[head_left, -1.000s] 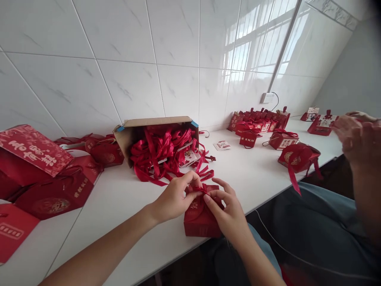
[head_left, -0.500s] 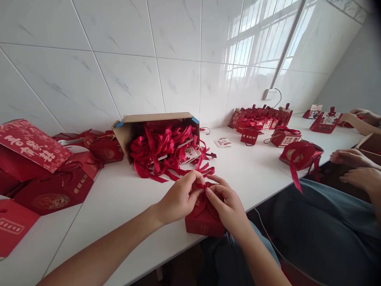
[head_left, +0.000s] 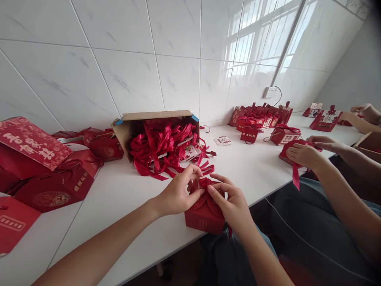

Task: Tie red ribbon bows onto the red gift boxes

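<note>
A red gift box (head_left: 204,221) with overlapping rounded top flaps stands at the table's front edge. A red ribbon (head_left: 204,183) is gathered in a knot or bow on its top. My left hand (head_left: 182,191) holds the ribbon from the left, thumb and fingers curved around it. From the right, my right hand (head_left: 231,199) grips the ribbon with its thumb against the knot. The fingers partly hide the knot. Just behind, an open cardboard carton (head_left: 122,137) lies on its side, with a heap of red ribbons (head_left: 154,145) and printed cards spilling out.
Several red boxes (head_left: 53,194) are piled at the left. A printed card (head_left: 222,140) lies on the white table (head_left: 119,230). More red boxes (head_left: 262,117) stand by the wall. At the right, a co-worker's hands (head_left: 309,153) touch a ribboned box (head_left: 285,154).
My fingers have loosened slightly around the knot, and more of the ribbon shows. A co-worker's hands have moved left onto the ribboned box at the right.
</note>
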Demonstrator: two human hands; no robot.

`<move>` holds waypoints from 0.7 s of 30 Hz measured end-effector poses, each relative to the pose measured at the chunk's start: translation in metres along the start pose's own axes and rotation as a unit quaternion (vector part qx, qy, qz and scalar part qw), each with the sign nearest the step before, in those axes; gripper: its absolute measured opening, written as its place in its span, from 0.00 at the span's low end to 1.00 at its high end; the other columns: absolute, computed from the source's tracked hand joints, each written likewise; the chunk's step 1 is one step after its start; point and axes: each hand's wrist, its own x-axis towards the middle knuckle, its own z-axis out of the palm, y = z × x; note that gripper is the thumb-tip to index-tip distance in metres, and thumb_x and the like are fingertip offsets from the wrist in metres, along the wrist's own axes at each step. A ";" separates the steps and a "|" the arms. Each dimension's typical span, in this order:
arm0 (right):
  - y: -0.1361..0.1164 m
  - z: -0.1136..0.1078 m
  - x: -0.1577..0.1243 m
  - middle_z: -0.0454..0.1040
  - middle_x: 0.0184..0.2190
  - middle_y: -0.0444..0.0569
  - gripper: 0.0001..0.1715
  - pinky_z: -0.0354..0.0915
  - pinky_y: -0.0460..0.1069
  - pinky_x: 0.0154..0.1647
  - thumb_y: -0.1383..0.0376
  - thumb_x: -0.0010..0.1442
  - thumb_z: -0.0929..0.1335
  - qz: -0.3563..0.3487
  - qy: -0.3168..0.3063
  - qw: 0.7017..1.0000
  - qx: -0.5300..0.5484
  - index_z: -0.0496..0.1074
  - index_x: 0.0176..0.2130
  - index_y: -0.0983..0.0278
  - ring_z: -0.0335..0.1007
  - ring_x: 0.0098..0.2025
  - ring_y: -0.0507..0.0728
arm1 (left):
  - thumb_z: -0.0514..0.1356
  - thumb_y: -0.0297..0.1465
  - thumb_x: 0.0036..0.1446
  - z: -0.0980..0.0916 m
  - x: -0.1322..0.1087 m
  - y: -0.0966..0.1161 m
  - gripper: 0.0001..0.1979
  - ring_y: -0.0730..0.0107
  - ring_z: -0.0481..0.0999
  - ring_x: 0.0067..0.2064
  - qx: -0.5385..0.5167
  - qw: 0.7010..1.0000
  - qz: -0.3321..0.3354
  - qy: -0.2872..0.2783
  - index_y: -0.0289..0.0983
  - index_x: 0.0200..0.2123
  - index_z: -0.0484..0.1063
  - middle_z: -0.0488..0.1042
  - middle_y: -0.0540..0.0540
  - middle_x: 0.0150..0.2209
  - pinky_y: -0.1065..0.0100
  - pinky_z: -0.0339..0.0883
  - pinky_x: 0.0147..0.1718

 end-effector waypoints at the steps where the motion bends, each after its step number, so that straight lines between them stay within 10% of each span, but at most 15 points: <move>1: 0.000 0.000 0.000 0.70 0.51 0.54 0.16 0.61 0.54 0.50 0.54 0.56 0.68 -0.001 0.002 1.000 -0.001 0.76 0.26 0.63 0.66 0.52 0.63 | 0.57 0.28 0.54 0.000 0.000 0.000 0.11 0.74 0.65 0.31 0.006 1.000 0.005 0.004 0.40 0.39 0.57 0.70 0.50 0.35 0.72 0.62 0.28; 21: 0.006 0.001 0.000 0.67 0.55 0.49 0.14 0.51 0.58 0.61 0.57 0.59 0.66 -0.020 -0.050 0.998 0.038 0.75 0.27 0.61 0.55 0.61 0.62 | 0.57 0.25 0.53 0.010 0.002 -0.007 0.15 0.70 0.73 0.38 0.013 0.998 0.039 0.048 0.40 0.43 0.57 0.70 0.50 0.36 0.70 0.67 0.35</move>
